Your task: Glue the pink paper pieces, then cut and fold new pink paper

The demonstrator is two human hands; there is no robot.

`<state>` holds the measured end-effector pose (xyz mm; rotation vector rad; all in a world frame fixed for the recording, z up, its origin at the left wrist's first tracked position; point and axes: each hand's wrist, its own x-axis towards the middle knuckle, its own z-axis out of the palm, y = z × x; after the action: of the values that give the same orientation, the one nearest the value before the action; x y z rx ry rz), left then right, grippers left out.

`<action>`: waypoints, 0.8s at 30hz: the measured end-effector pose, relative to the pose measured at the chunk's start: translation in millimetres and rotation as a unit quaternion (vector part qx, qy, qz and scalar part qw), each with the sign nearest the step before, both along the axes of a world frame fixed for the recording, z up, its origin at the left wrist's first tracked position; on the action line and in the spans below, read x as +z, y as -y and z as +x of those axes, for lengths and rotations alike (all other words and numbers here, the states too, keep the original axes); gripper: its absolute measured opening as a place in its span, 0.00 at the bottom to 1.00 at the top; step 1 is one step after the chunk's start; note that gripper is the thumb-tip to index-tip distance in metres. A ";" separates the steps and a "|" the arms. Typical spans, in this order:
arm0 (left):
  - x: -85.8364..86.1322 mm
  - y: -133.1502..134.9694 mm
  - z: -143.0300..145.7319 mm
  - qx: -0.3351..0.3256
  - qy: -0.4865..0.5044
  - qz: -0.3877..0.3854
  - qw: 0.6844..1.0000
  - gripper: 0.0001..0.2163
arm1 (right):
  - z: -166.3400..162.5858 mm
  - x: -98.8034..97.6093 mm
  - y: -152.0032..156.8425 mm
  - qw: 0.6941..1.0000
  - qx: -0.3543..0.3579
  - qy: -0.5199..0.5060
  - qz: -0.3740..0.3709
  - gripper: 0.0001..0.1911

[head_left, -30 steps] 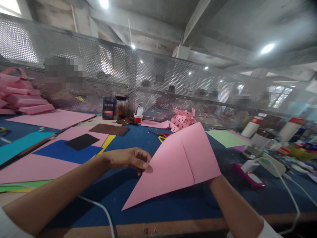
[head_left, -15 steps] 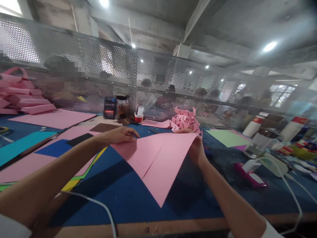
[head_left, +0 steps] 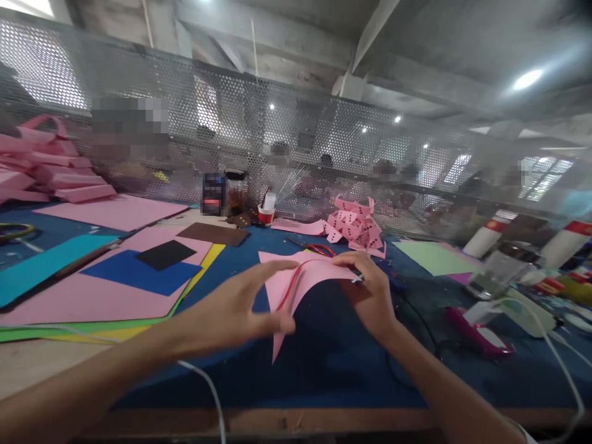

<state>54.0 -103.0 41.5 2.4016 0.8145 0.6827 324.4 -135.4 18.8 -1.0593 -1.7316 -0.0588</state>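
Note:
A thin pink sheet (head_left: 319,271) is held above the blue table top, curved, with a red fold or slit line running down it and one corner hanging low. My right hand (head_left: 372,293) pinches its right side, thumb underneath and fingers on top. My left hand (head_left: 245,302) is at the sheet's left side, thumb and fingers spread apart in a C shape; its fingertips overlap the sheet, and whether they touch it is unclear. Just behind the sheet lie red-handled scissors (head_left: 319,250), partly hidden.
Coloured sheets, including a blue sheet (head_left: 139,271) and a black piece (head_left: 166,254), lie at left. A pile of pink strips (head_left: 60,166) stands far left, dotted pink pieces (head_left: 354,225) behind. At right are a glass jar (head_left: 502,271), a magenta device (head_left: 478,330) and white cables.
My left hand has come off the sheet's far left edge and moved right and nearer, fingers spreading. The sheet has turned and curled, showing a red line. My right hand keeps hold.

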 end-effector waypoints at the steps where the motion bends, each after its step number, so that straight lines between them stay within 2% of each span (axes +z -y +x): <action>1: -7.5 13.4 0.3 -0.004 -0.025 0.017 1.000 0.43 | 0.0 0.4 3.5 1.000 -0.002 0.012 0.006 0.07; 3: -26.0 30.9 3.2 0.007 -0.049 0.078 0.996 0.51 | 0.4 2.0 9.0 0.999 -0.006 0.027 0.018 0.08; 4: -35.4 35.1 5.3 0.024 -0.057 0.108 0.992 0.52 | 0.9 3.3 10.8 0.999 -0.007 0.031 0.024 0.09; 7: -55.0 34.5 9.9 0.079 -0.062 0.181 0.978 0.39 | 2.7 8.8 11.7 0.999 -0.009 0.034 0.040 0.09; 9: -56.8 28.3 8.9 0.106 -0.058 0.202 0.972 0.35 | 3.7 12.9 9.8 0.998 -0.015 0.036 0.049 0.09; 13: -41.8 9.7 3.4 0.111 -0.010 0.149 0.983 0.28 | 3.6 18.2 3.5 0.997 -0.029 0.026 0.065 0.07; 16: -28.7 -13.0 5.6 0.091 0.091 0.041 0.991 0.17 | 2.4 20.0 -6.0 0.996 -0.023 0.016 0.079 0.06; 19: -13.3 -38.7 11.6 0.106 0.179 -0.038 0.977 0.13 | 2.1 25.1 -19.2 0.994 -0.032 0.012 0.103 0.05; 20: -6.5 -44.7 13.0 0.099 0.194 -0.048 0.975 0.13 | 2.3 28.1 -22.6 0.993 -0.037 0.009 0.113 0.04; 22: 8.7 -49.0 12.6 0.121 0.224 0.001 0.967 0.12 | 3.3 35.2 -24.3 0.990 -0.046 0.002 0.131 0.05; 24: 21.0 -41.8 6.8 0.110 0.224 0.053 0.967 0.12 | 4.2 40.6 -16.4 0.988 -0.050 -0.005 0.143 0.05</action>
<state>60.8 -61.3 62.4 2.1344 0.8677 1.3279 328.6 -119.0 59.4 -0.9297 -1.6029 -0.3551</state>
